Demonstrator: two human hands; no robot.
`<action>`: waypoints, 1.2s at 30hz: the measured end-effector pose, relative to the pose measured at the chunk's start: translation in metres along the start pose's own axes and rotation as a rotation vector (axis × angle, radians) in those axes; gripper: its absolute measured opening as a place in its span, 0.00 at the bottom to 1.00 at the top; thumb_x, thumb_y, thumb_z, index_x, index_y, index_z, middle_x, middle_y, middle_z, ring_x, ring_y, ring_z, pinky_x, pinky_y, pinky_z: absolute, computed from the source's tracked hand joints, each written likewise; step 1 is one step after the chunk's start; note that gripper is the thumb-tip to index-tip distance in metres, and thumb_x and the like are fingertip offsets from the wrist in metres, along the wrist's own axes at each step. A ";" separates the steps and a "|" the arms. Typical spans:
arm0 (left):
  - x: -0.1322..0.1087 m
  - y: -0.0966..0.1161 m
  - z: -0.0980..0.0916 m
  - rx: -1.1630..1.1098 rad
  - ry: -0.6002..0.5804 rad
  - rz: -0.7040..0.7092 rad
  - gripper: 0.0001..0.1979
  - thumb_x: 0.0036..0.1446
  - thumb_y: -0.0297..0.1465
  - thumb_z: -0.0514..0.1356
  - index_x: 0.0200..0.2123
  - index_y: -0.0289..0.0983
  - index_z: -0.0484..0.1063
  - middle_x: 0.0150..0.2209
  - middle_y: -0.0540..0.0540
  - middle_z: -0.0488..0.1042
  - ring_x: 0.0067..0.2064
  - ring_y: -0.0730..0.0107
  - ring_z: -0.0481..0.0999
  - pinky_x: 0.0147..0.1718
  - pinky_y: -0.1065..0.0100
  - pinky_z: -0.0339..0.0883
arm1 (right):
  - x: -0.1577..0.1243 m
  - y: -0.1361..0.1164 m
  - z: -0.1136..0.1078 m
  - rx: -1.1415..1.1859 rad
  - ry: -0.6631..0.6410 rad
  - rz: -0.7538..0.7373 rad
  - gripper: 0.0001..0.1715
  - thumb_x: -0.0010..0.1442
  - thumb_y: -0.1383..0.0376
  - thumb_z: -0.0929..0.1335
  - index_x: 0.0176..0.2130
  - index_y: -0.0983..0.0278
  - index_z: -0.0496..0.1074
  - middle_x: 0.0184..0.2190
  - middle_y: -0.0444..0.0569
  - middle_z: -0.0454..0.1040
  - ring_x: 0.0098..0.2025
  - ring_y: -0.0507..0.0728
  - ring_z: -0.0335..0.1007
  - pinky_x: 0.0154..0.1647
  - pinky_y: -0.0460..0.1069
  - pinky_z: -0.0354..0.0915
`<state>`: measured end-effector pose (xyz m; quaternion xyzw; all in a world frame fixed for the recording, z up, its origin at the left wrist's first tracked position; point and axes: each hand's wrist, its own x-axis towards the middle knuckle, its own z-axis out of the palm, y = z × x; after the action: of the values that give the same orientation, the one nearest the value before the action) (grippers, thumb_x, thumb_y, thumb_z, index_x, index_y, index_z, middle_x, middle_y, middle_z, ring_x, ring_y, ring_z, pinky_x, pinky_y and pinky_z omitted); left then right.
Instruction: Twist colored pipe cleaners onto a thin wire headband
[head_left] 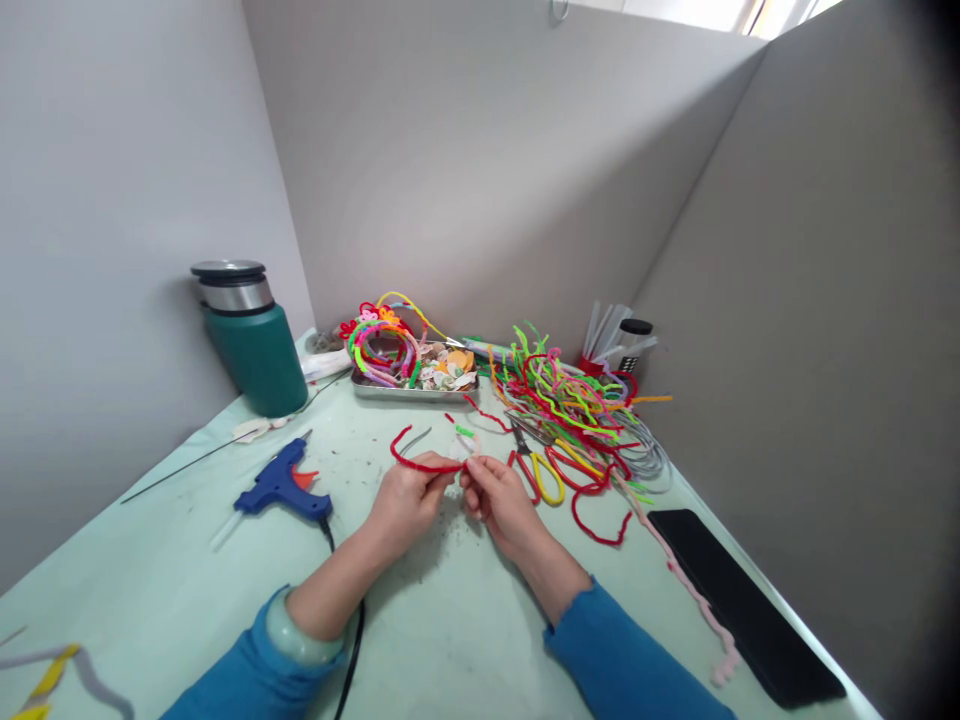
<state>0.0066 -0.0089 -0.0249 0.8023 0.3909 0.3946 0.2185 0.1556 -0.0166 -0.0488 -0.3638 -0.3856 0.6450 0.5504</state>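
A red pipe cleaner (424,466) runs across both hands above the middle of the table, its free end curling up to the left. My left hand (409,503) is closed around its lower stretch. Close beside it, my right hand (496,497) pinches the same pipe cleaner at its right end between thumb and forefinger. A thin grey strand (417,440) shows just behind the left hand. Past the fingertips lie a short green piece (464,431) and small red scraps. Scissors with yellow and red handles (547,478) rest right of my right hand.
A blue glue gun (281,485) with a black cord lies at left, near a green bottle (255,345). Behind, a metal tray (416,394) holds pipe-cleaner rings and cutouts. A tangled pipe-cleaner pile (570,395) and a black phone-like slab (742,605) occupy the right. Grey partitions surround the table.
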 end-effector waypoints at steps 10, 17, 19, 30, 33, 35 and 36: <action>0.003 0.001 0.002 -0.296 -0.026 -0.239 0.10 0.56 0.33 0.51 0.32 0.34 0.70 0.23 0.50 0.71 0.25 0.74 0.69 0.25 0.75 0.60 | -0.003 -0.002 0.002 -0.028 -0.006 -0.002 0.17 0.51 0.53 0.68 0.27 0.65 0.66 0.19 0.42 0.67 0.16 0.45 0.55 0.14 0.41 0.49; 0.003 0.002 0.002 -0.272 -0.054 -0.332 0.13 0.54 0.37 0.53 0.27 0.35 0.70 0.19 0.53 0.68 0.20 0.77 0.62 0.19 0.76 0.53 | -0.002 -0.001 0.000 -0.034 -0.015 -0.027 0.15 0.52 0.56 0.69 0.27 0.65 0.66 0.19 0.41 0.66 0.16 0.45 0.54 0.14 0.41 0.49; 0.004 0.001 0.002 -0.260 -0.059 -0.324 0.14 0.55 0.38 0.52 0.26 0.35 0.71 0.19 0.53 0.68 0.21 0.77 0.62 0.19 0.76 0.54 | -0.002 -0.001 0.000 -0.032 -0.021 -0.028 0.14 0.52 0.56 0.68 0.27 0.65 0.66 0.18 0.40 0.65 0.16 0.45 0.54 0.14 0.41 0.49; 0.003 0.001 0.002 -0.153 -0.048 -0.194 0.14 0.55 0.38 0.53 0.31 0.36 0.75 0.25 0.49 0.75 0.27 0.73 0.70 0.28 0.74 0.62 | -0.004 -0.003 0.001 -0.048 -0.032 -0.030 0.15 0.52 0.56 0.68 0.27 0.65 0.65 0.15 0.38 0.61 0.15 0.45 0.52 0.15 0.41 0.49; 0.002 0.002 0.000 -0.079 -0.052 -0.207 0.14 0.54 0.38 0.54 0.32 0.36 0.76 0.25 0.50 0.75 0.26 0.74 0.69 0.27 0.74 0.60 | -0.004 -0.003 0.001 -0.043 -0.034 -0.036 0.15 0.52 0.55 0.68 0.26 0.65 0.65 0.15 0.38 0.61 0.15 0.45 0.53 0.15 0.41 0.49; 0.001 0.004 0.000 -0.058 -0.048 -0.209 0.14 0.53 0.38 0.55 0.33 0.36 0.76 0.24 0.50 0.75 0.24 0.75 0.67 0.24 0.75 0.58 | -0.003 -0.003 0.001 -0.039 -0.030 -0.037 0.16 0.52 0.54 0.68 0.26 0.65 0.66 0.16 0.39 0.62 0.15 0.46 0.53 0.15 0.41 0.49; 0.001 0.004 0.000 -0.052 -0.043 -0.203 0.13 0.53 0.37 0.55 0.33 0.36 0.76 0.24 0.50 0.75 0.23 0.75 0.67 0.23 0.75 0.58 | -0.003 -0.003 0.001 -0.036 -0.028 -0.037 0.17 0.52 0.54 0.68 0.26 0.65 0.66 0.16 0.39 0.63 0.15 0.45 0.53 0.15 0.41 0.49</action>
<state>0.0087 -0.0103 -0.0214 0.7608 0.4551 0.3633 0.2864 0.1561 -0.0196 -0.0453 -0.3575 -0.4115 0.6328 0.5500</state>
